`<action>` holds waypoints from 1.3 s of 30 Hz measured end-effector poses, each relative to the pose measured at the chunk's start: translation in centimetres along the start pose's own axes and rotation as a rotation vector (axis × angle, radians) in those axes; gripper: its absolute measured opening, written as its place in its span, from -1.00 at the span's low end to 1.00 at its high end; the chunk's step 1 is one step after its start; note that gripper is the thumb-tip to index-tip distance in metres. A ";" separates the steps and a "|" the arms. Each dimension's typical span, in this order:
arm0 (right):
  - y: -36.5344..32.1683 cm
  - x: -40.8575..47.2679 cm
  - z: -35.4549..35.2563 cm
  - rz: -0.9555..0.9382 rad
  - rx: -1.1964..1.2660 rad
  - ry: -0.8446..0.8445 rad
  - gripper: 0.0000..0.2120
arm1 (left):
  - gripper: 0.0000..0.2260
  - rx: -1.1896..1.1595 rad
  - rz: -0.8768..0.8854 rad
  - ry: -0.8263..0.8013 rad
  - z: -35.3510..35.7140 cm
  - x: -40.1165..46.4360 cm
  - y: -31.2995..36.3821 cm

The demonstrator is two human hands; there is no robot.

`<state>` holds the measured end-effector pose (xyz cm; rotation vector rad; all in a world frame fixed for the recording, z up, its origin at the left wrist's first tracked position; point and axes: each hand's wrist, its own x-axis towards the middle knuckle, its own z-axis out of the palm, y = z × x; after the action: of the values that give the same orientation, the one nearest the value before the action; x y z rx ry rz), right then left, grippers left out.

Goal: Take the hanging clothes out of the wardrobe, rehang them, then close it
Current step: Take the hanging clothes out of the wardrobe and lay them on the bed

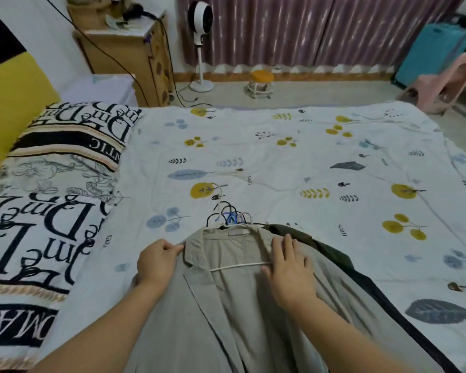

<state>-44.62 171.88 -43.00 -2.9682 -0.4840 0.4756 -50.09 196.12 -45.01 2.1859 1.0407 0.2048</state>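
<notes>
A beige coat [226, 305] lies open on the bed, on top of a pile of clothes. A white hanger [240, 265] shows inside it, its bar crossing the lining. Several hanger hooks [228, 215] stick out above the collar. A dark green garment [315, 243] peeks out under the coat on the right. My left hand [156, 261] pinches the coat's left shoulder by the collar. My right hand [289, 267] lies on the coat's right side, fingers extended, the thumb touching the hanger bar's right end. No wardrobe is in view.
The bed has a white leaf-print cover [293, 157], with lettered pillows [54, 184] on the left. Beyond it stand a wooden cabinet [129, 55], a standing fan [201, 44], a small orange stool [261, 82], a pink chair [447, 82] and purple curtains.
</notes>
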 end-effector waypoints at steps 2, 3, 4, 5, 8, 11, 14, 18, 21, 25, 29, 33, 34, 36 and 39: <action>0.4 1.0 1.7 0.004 -0.038 -0.110 -0.38 | -0.80 0.056 0.012 -0.042 1.7 0.3 -1.3; 0.6 1.4 2.4 0.007 -0.044 -0.135 -0.37 | -0.74 0.110 0.055 -0.071 2.3 0.3 -1.9; 0.7 1.7 3.0 0.014 -0.048 -0.147 -0.37 | -0.68 0.160 0.123 -0.086 2.7 0.0 -2.4; 0.8 1.9 3.5 0.022 -0.053 -0.151 -0.37 | -0.64 0.195 0.211 -0.088 2.9 -0.5 -2.8; 0.9 2.0 4.0 0.030 -0.078 -0.144 -0.36 | -0.44 0.303 0.481 -0.141 2.5 -2.4 -3.7; 0.8 1.9 3.4 0.020 -0.094 -0.174 -0.37 | -0.20 0.490 0.513 -0.397 2.0 -3.1 -4.1; 0.5 1.6 2.1 -0.005 -0.095 -0.202 -0.40 | -0.46 0.667 0.449 -0.551 1.1 -2.8 -3.5; 0.1 0.5 -1.6 -0.077 -0.106 -0.199 -0.68 | -0.66 0.633 0.386 -0.644 -2.4 -3.2 -0.8; -0.5 -1.3 -5.1 -0.116 -0.058 -0.150 -0.75 | -0.69 0.651 0.351 -0.618 -6.2 -4.5 2.0; -1.4 -4.3 -9.4 -0.173 -0.063 -0.119 -0.71 | -0.64 0.638 0.352 -0.600 -10.7 -7.4 5.2; -1.7 -8.0 -13.3 -0.239 -0.100 -0.081 -0.72 | -0.64 0.624 0.357 -0.559 -15.1 -11.9 8.2; -2.0 -12.3 -17.7 -0.352 -0.118 -0.038 -0.72 | -0.64 0.612 0.351 -0.489 -19.6 -17.4 11.1; -2.2 -13.4 -18.7 -0.389 -0.124 -0.028 -0.73 | -0.63 0.606 0.349 -0.467 -20.6 -18.9 11.6; -2.5 -15.8 -20.6 -0.469 -0.126 -0.002 -0.73 | -0.63 0.579 0.343 -0.410 -22.7 -21.9 12.5; -2.9 -19.9 -22.8 -0.591 -0.109 0.014 -0.71 | -0.63 0.536 0.325 -0.319 -25.5 -26.8 13.2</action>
<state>-56.12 167.16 -15.25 -2.7186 -1.3574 0.3665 -70.21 184.16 -13.47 2.7470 0.5986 -0.3081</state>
